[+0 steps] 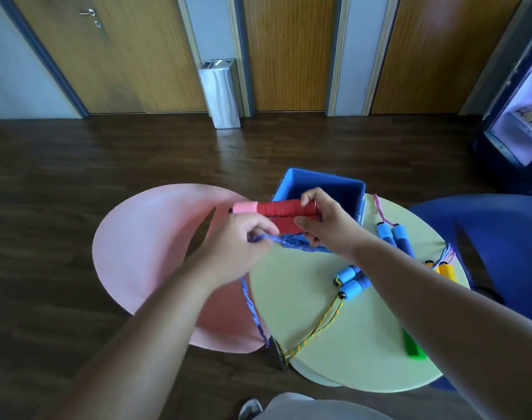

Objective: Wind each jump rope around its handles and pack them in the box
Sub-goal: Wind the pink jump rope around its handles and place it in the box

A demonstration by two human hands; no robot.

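Observation:
My right hand (pixel 325 225) grips two red handles (pixel 282 209) with pink ends, held level in front of the open blue box (pixel 322 180). My left hand (pixel 243 247) pinches their purple rope (pixel 252 307), which is partly wrapped under the handles and trails down past the table's left edge. On the pale green round table (pixel 349 344) lie a pair of blue handles (pixel 395 237) with a pink rope, another blue pair (pixel 352 281) with a yellow-green rope (pixel 316 328), orange-yellow handles (pixel 445 269) at the right edge, and a green handle (pixel 413 347).
A pink round seat (pixel 155 253) stands left of the table and a dark blue one (pixel 501 237) to the right. Dark wood floor lies beyond. A metal bin (pixel 220 92) stands against the far wall, and a lit cabinet (pixel 519 125) at the far right.

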